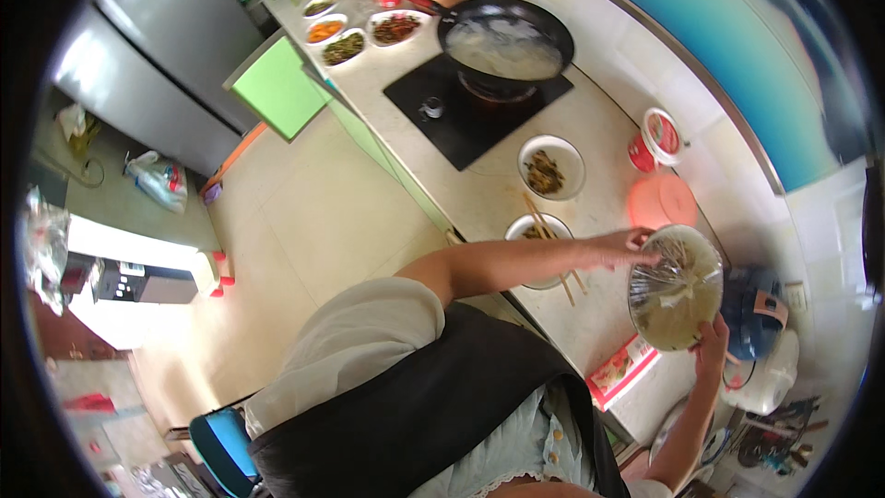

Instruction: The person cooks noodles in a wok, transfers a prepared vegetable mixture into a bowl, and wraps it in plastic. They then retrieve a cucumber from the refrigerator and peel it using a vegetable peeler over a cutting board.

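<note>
A round bowl [674, 332] with clear plastic wrap [667, 277] across it is held tilted above the counter. Through the wrap shows something pale yellow; what it is I cannot tell. My left hand [626, 249] is at the bowl's far left rim, its fingers along the wrap's edge. The right hand [711, 344] grips the near rim, thumb on top. Below my left forearm stands a white bowl [510, 227] with dark food, partly hidden, and wooden chopsticks [536, 216] lie across it. A second white bowl [579, 169] with brown food stands behind it.
On the black cooktop [442, 131] a wok [563, 21] holds pale, steaming food. Several filled dishes [359, 59] stand beyond. Along the wall are a red-and-white tub [643, 152], a pink container [660, 200] and a blue appliance [750, 332]. A red-and-white box [622, 370] lies near the counter edge.
</note>
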Motion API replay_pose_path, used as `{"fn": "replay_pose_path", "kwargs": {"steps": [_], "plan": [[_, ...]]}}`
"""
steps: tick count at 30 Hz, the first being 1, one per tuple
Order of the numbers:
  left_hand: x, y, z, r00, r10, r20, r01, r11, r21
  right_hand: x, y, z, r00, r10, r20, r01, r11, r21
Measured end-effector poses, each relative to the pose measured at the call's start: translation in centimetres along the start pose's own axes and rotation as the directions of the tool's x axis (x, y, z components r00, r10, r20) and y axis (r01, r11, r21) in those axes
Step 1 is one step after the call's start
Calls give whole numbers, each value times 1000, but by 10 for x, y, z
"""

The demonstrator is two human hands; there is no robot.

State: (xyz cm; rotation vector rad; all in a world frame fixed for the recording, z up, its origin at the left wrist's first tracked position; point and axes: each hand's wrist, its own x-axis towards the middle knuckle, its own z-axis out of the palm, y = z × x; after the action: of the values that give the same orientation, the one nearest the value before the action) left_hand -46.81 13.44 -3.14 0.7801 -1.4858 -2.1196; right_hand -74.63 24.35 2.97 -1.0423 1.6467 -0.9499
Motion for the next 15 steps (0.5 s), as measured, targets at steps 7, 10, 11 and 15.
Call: {"fn": "replay_pose_path", "kwargs": {"steps": [7,10,11,15], "plan": [[-153,36,-51,961,260,-94,-274,940,-204,-33,-74,117,974,-68,218,55,997,62],[-248,40,-77,894,319,-315,-395,893,-216,-51,-87,209,956,-112,271,90,992,91],[-278,35,-87,865,306,-399,-421,874,-243,-56,-92,242,941,-112,321,92,993,75],[-390,6,-128,649,200,-734,-509,831,-223,-83,-117,381,879,-76,472,81,997,9]]}}
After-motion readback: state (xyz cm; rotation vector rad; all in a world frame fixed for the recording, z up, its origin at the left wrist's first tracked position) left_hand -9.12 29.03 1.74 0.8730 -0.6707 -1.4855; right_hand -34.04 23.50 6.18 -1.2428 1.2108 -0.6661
